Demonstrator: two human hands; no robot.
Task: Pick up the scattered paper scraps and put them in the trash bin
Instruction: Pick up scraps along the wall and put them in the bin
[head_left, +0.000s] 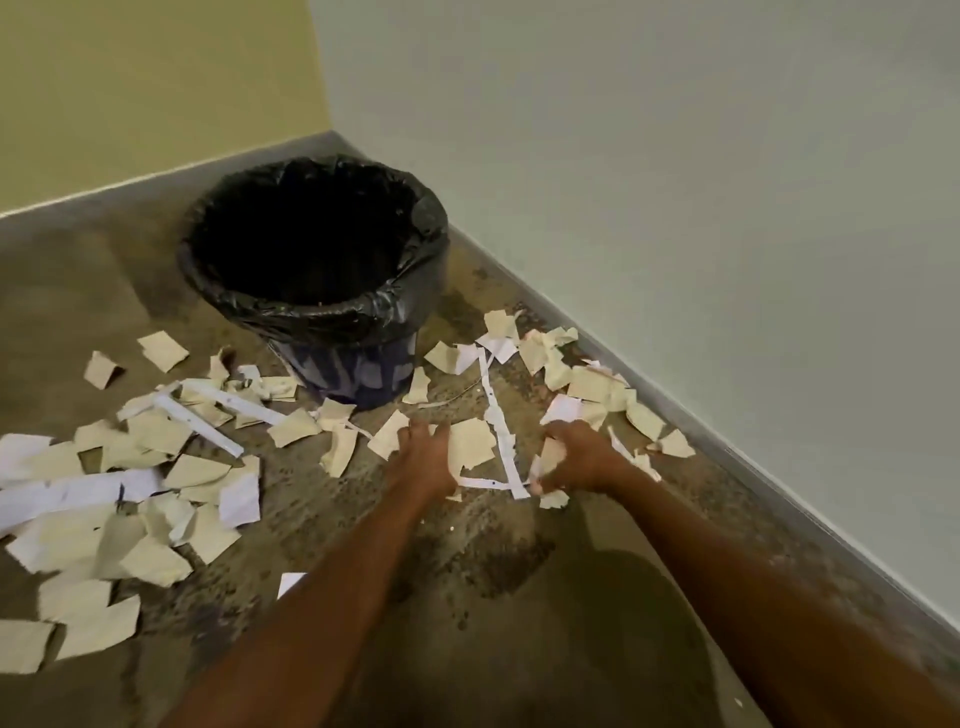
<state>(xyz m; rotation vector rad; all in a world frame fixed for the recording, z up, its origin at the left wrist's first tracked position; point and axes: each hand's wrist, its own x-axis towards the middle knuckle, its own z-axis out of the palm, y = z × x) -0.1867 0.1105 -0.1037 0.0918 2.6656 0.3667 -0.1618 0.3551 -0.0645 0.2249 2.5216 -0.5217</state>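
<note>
**Both hands gathering by the bin**

Already the right hand (576, 460) is clenched round a wad of scraps (548, 457), hoarding them for one trip. Left hand (426, 457) presses curled fingers on floor scraps; its grip is unclear. Bin (317, 270) stands just beyond, mouth open.

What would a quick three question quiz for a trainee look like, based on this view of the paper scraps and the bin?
1. True or false: the trash bin is lined with a black bag.
2. Which hand is closed on paper scraps? A) left hand B) right hand C) neither
3. Fill in: the largest pile of paper scraps lies on the ___ side of the floor as the camera sees it.

Key
1. True.
2. B. The right hand grips beige scraps; the left hand rests on scraps on the floor, and its grip cannot be made out.
3. Left.
</note>
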